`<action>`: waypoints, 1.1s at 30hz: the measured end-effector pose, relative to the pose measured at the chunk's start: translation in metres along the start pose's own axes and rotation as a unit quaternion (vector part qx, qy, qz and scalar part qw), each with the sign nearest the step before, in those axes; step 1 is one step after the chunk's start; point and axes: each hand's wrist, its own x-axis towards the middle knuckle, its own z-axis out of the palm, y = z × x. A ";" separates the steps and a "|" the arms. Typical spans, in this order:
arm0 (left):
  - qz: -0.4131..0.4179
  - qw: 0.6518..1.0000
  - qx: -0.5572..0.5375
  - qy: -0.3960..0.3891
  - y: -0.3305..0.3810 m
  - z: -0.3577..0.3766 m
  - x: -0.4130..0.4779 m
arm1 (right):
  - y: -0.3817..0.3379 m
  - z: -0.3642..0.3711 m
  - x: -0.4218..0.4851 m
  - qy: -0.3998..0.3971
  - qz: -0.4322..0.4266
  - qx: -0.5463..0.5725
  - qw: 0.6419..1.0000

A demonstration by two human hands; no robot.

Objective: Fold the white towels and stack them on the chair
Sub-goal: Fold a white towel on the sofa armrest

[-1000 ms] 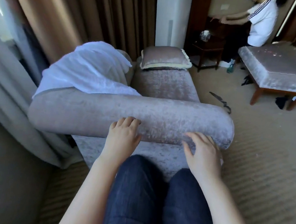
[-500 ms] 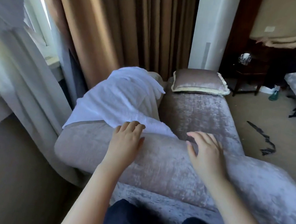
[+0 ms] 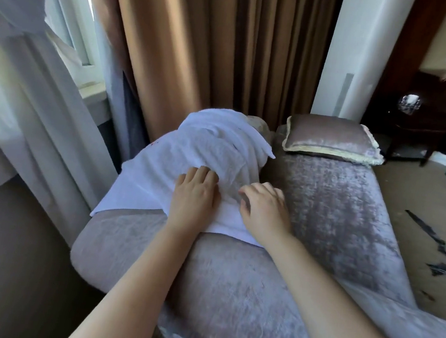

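A white towel (image 3: 207,150) lies crumpled and draped over the raised, padded end of the grey velvet chaise (image 3: 330,207). My left hand (image 3: 194,193) rests flat on the towel's near part, palm down. Close beside it, my right hand (image 3: 264,209) is on the towel's right side, with fingers and thumb curled into the cloth. The towel's lower edge hangs over the chaise's rolled arm just under my wrists. Only this one towel shows.
A grey cushion (image 3: 332,139) with pale trim lies at the far end of the chaise. Brown curtains (image 3: 215,44) and sheer white drapes (image 3: 31,93) hang behind and to the left. A dark strap (image 3: 436,246) lies on the carpet on the right, and a dark side table (image 3: 419,126) stands beyond.
My view has moved closer to the chaise. Both hands have gone forward from the rolled arm onto the white towel, and my right fingers have curled into it.
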 end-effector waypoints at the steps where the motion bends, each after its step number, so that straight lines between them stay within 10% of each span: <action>1: 0.000 1.000 0.000 0.004 0.000 0.001 0.000 | 0.001 0.001 0.002 -0.013 -0.002 0.011 1.000; 13: -0.004 1.000 -0.006 0.026 0.000 -0.002 -0.001 | -0.004 -0.013 -0.015 -0.189 -0.106 0.122 0.969; 20: 0.091 0.993 -0.046 0.063 0.008 -0.015 -0.010 | -0.002 -0.006 -0.017 -0.002 -0.060 0.010 0.998; 33: 0.076 0.993 0.029 -0.082 0.009 -0.033 -0.016 | 0.002 -0.031 -0.040 -0.045 0.095 0.024 0.994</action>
